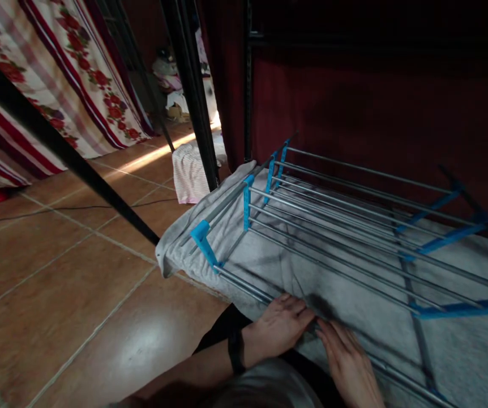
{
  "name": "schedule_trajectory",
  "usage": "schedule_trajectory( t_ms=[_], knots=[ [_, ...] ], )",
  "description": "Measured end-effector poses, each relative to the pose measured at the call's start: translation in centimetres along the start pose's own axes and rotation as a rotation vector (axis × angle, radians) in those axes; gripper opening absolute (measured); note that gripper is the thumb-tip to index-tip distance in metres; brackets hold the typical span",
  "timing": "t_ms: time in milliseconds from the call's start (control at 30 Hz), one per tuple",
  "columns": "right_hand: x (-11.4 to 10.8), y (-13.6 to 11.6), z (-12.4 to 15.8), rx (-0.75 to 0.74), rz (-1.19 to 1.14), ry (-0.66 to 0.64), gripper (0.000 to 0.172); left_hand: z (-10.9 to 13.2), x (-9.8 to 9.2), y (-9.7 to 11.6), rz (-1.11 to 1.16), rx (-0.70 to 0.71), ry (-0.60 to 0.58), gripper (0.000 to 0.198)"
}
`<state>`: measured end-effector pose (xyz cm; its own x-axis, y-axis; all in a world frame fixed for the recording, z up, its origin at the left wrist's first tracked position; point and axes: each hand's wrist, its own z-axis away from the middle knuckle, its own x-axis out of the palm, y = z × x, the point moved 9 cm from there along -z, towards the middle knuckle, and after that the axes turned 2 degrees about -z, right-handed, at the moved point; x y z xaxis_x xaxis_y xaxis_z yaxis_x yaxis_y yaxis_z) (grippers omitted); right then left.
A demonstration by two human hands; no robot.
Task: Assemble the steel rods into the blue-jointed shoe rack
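A folding clothes drying rack [333, 212] with grey metal rods and blue plastic joints lies across a grey blanket. Its nearest rod [244, 286] runs in front of my body. Over the middle of this rod my left hand [281, 324], with a black band at the wrist, is closed, fingers curled down around the metal. Close by on the right, my right hand [348, 360] is also bent over the same rod, its fingertips nearly meeting the left hand's. The undersides of both hands are hidden. A blue corner joint [204, 243] stands at the rod's left end.
The grey blanket [261, 255] covers a low surface beside the tiled floor [78, 272]. Black metal posts [193, 96] rise at its left edge. Behind hangs a dark red cloth [354, 107]; a floral curtain [86, 68] hangs left. A striped cloth [191, 173] lies behind the post.
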<state>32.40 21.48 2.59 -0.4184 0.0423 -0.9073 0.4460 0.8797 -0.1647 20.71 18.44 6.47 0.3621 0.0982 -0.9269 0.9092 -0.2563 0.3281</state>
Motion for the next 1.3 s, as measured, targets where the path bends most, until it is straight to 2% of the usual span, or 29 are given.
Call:
schedule_trajectory(
  t_ms=[167,333,400,467,567,633,700,800,867,933,1300],
  knots=[
    [-0.4,0.2,-0.5,-0.006,-0.026,-0.005,0.036,2.3,-2.7,-1.2,0.008,-0.016,0.258,0.03],
    [-0.6,0.4,-0.7,0.006,-0.022,0.013,0.037,8.1,-4.0,-5.4,0.045,-0.127,0.447,0.028],
    [-0.8,0.2,-0.8,-0.02,-0.007,0.039,0.037,10.7,-4.2,-7.9,0.094,-0.238,0.517,0.024],
    [-1.1,-0.2,-1.0,-0.054,0.012,0.065,0.037,13.5,-4.2,-11.1,0.193,-0.428,0.612,0.015],
    [-1.3,-0.3,-1.1,-0.065,0.021,0.081,0.037,18.0,-4.4,-16.0,0.343,-0.762,0.847,0.011],
    [-1.3,-0.2,-1.1,-0.051,0.013,0.084,0.037,19.9,-4.5,-18.3,0.404,-0.901,0.981,0.015],
    [-1.2,-0.1,-0.9,-0.054,0.002,0.08,0.037,19.9,-4.5,-19.8,0.461,-0.942,1.009,0.028],
    [-1.1,-0.1,-0.8,-0.078,-0.018,0.06,0.038,17.7,-4.3,-20.8,0.545,-0.902,0.908,0.043],
    [-1.1,-0.2,-0.7,-0.096,-0.02,0.057,0.039,16.3,-4.3,-20.9,0.584,-0.871,0.857,0.04],
    [-1.3,-0.4,-0.8,-0.108,-0.006,0.066,0.038,15.6,-4.3,-20.8,0.608,-0.859,0.864,0.035],
    [-1.1,-0.1,-0.9,-0.089,0.018,0.053,0.037,15.9,-3.6,-21.5,0.626,-0.863,0.934,0.038]
  ],
)
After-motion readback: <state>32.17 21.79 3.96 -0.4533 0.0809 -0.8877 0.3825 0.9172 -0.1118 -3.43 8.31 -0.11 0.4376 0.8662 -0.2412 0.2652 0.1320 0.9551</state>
